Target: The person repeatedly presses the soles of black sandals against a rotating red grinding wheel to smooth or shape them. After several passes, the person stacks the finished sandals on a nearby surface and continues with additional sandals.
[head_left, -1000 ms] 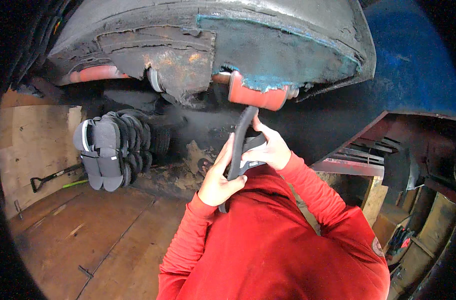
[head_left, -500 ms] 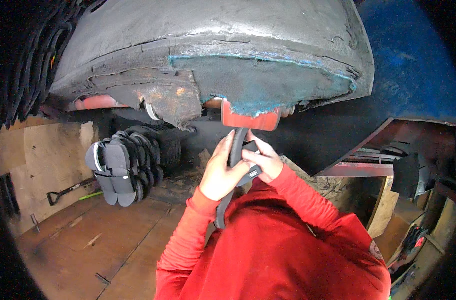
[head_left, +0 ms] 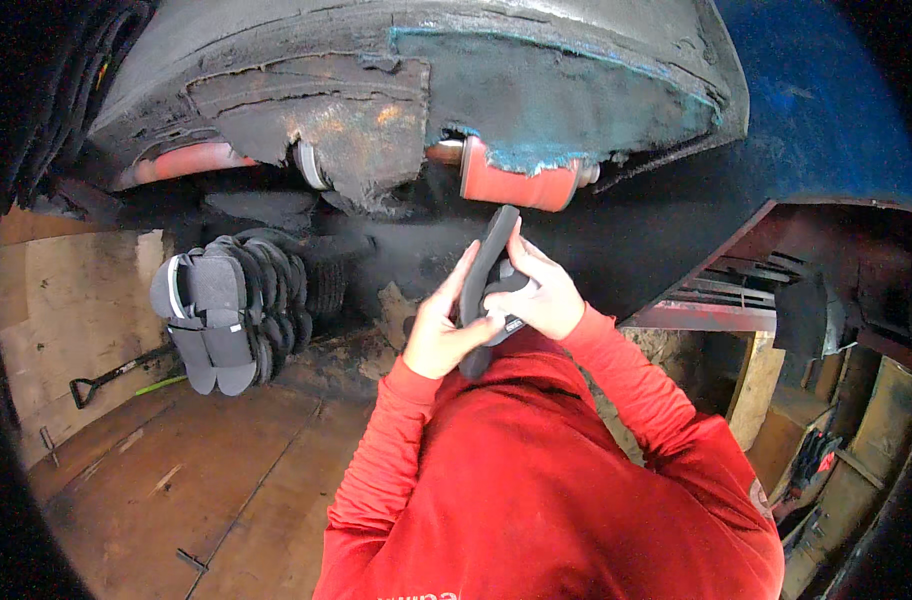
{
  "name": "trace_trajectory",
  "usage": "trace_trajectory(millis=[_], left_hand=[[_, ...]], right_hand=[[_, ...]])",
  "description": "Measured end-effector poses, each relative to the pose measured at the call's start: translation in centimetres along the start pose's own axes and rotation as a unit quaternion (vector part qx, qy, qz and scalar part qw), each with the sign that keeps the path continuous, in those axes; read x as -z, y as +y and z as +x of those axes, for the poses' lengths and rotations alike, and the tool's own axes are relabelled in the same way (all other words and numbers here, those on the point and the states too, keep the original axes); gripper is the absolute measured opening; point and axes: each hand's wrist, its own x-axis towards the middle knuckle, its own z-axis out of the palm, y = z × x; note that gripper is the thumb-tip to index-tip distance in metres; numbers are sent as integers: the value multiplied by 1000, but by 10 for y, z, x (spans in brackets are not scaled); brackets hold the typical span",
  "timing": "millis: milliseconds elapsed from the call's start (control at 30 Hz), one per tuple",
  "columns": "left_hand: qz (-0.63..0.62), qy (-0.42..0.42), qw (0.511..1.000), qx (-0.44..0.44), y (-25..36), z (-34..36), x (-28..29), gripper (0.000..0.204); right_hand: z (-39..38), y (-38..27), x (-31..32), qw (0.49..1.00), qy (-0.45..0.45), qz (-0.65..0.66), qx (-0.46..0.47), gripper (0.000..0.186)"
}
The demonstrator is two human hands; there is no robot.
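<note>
A black slide sandal (head_left: 484, 280) is held on edge between my two hands, its sole edge turned up and its top end leaning right. My left hand (head_left: 438, 322) is closed on the sole from the left, thumb pressed across toward the strap. My right hand (head_left: 548, 292) grips the sandal from the right, partly around the strap, with some fingers hidden behind it. Just beyond the sandal's top end is an orange-red sanding roller (head_left: 521, 187). A very small gap seems to separate them, though contact is hard to judge.
A dusty grey hood (head_left: 576, 20) with a ragged teal-edged cloth flap (head_left: 566, 95) overhangs the roller. Several black slides (head_left: 211, 310) hang in a row at left. A black-handled tool (head_left: 116, 380) lies by the board wall. At right stands a wooden post (head_left: 754, 385).
The sandal has tilted, its lower end swinging up and its top end leaning right. Both hands keep hold of it. The view has shifted, so the hood and roller appear higher.
</note>
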Motion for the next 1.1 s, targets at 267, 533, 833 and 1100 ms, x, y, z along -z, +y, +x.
trace_trajectory(millis=[267, 533, 833, 1100], left_hand=[[423, 154, 890, -75, 25, 34, -23, 37], [617, 138, 774, 40, 40, 67, -26, 34], [262, 174, 944, -94, 24, 32, -29, 36], [610, 138, 776, -81, 36, 58, -23, 37]], right_hand=[[-12, -5, -43, 964, 117, -240, -4, 70], [17, 5, -14, 998, -7, -60, -23, 87], [3, 12, -27, 917, 155, -349, 114, 66], [7, 16, -41, 974, 139, -160, 81, 77]])
